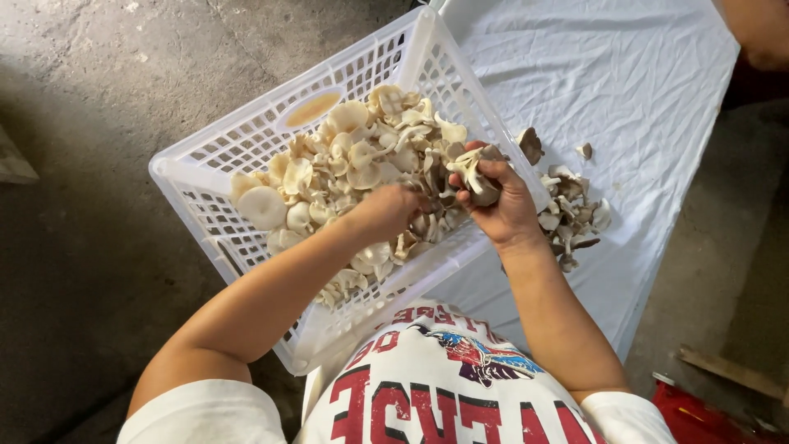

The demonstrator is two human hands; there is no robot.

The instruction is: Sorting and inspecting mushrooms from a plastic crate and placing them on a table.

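Pale mushroom cluster [475, 174] in right hand [503, 205] points caps up-left.

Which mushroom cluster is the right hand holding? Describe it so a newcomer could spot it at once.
Start at the white slotted plastic crate tilted against the table draped in white cloth. At the crate's right rim, the right hand holds a pale beige oyster mushroom cluster. It alone is lifted clear in a grip, above the crate's heap and apart from the darker trimmings on the cloth.
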